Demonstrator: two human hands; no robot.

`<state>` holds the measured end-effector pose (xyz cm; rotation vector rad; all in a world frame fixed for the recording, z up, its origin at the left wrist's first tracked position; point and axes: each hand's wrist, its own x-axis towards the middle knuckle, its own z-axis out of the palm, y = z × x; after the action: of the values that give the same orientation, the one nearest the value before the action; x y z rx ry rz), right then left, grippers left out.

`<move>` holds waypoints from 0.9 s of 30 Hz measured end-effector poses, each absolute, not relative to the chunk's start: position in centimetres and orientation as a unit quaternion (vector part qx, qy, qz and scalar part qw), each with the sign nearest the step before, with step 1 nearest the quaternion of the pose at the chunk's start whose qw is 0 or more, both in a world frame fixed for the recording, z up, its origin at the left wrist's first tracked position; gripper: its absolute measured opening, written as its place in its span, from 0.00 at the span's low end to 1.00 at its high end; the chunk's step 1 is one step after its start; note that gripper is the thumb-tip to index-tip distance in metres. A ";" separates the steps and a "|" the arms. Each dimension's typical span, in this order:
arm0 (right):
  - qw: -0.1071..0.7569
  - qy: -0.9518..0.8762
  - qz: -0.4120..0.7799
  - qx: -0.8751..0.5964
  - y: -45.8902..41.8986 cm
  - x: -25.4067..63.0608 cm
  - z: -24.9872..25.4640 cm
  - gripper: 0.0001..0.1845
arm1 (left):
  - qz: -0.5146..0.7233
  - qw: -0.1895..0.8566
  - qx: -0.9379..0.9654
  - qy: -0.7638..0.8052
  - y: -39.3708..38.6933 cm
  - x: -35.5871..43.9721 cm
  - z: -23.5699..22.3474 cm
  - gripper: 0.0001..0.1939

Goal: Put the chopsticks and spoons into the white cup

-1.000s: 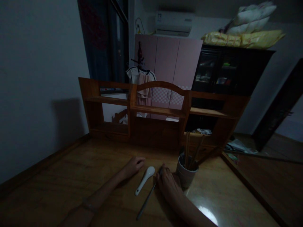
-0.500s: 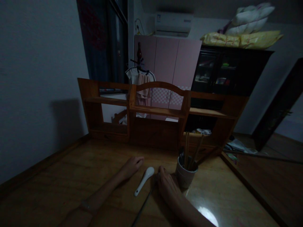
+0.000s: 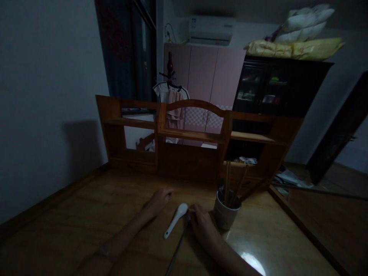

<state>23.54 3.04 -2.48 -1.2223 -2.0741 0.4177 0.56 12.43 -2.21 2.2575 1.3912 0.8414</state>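
Note:
My left hand [image 3: 160,201] rests on the wooden desk, its fingers curled into a loose fist with nothing visible in them. Right of it lies a white ceramic soup spoon [image 3: 174,221], bowl pointing away from me. Just beyond the spoon my right hand [image 3: 203,226] is closed, low over the desk, with its fingertips at the far end of a long thin dark stick-like utensil [image 3: 178,247]. The utensil's near end runs out of view at the bottom, and my fingers partly cover its far end. Beside my right hand stands a light-coloured cup [image 3: 225,214] holding several wooden chopsticks [image 3: 227,182] and other utensils.
A wooden shelf unit [image 3: 191,135] spans the back of the desk [image 3: 120,199]. The wall [image 3: 51,115] borders the left side, and a raised wooden edge [image 3: 301,226] runs along the right. Farther back are a pink wardrobe [image 3: 201,73] and a dark cabinet [image 3: 283,88].
My right hand has shifted slightly to the left, nearer the spoon's bowl, and the utensil's near end has swung a little right. The left hand, spoon and cup look almost unmoved.

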 end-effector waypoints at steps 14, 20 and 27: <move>0.338 -0.794 0.125 -0.490 2.9 23.5 -2.5 0.13 | 0.294 0.171 0.788 0.514 12.4 0.6 -2.2 0.09; 0.337 -0.798 0.094 -0.490 3.0 23.6 -3.4 0.12 | 0.291 0.173 0.788 0.515 12.6 0.6 -2.4 0.09; 0.332 -0.802 0.090 -0.489 3.1 23.9 -4.1 0.16 | 0.291 0.179 0.789 0.511 12.6 0.5 -2.6 0.10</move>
<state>23.88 3.12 -4.10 -1.2766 -2.0952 0.2345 0.50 12.57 -2.63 2.2311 1.4450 0.8227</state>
